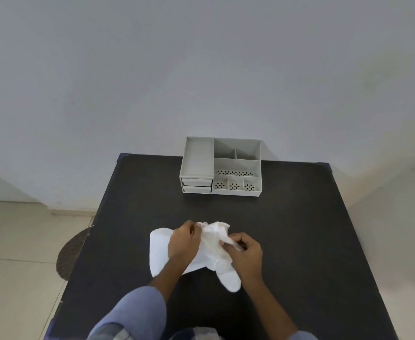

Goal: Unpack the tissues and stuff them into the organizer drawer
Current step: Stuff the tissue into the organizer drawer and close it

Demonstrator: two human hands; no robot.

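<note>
Two hands, left hand (183,241) and right hand (248,253), are pinching crinkled clear plastic wrapping (216,234) over white tissues (159,251); tugging risks tearing sheets.

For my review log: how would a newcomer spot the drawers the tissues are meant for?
On the black table, a grey organizer stands at the far edge against the wall. Its drawers are the two shallow fronts stacked at its lower left, both closed. Unlike the open, dotted compartments to their right, they have solid fronts.
</note>
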